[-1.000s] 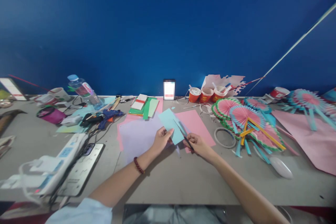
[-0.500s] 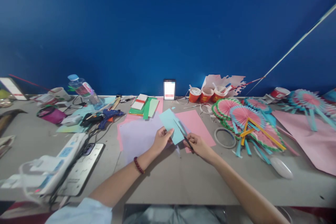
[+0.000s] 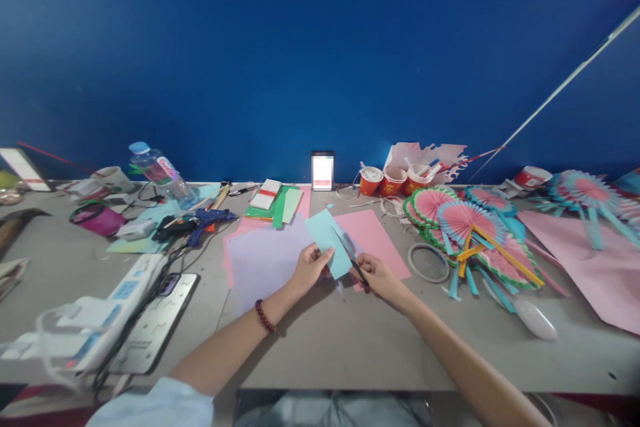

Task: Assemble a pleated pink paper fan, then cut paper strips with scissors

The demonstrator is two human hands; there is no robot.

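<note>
A light blue sheet of paper (image 3: 327,240) is pinched between the thumb and fingers of my left hand (image 3: 311,267), held tilted just above the table. My right hand (image 3: 375,273) is closed around the dark handles of a pair of scissors (image 3: 359,271). The scissors lie at the paper's right edge, where a narrow strip stands partly apart from the sheet; their blades are hard to make out. Under the hands are a lilac sheet (image 3: 267,257) and a pink sheet (image 3: 373,240), both flat on the table.
Folded paper fans (image 3: 470,223) and a tape roll (image 3: 429,262) lie to the right. Paper cups (image 3: 394,181) and a lit phone (image 3: 323,171) stand along the wall. On the left are a power strip (image 3: 117,313), another phone (image 3: 155,323), a glue gun (image 3: 205,221) and a tilted bottle (image 3: 163,173).
My left hand and the blue paper have shifted slightly to the right, toward the scissors. My right hand has barely moved and still grips the scissors.
</note>
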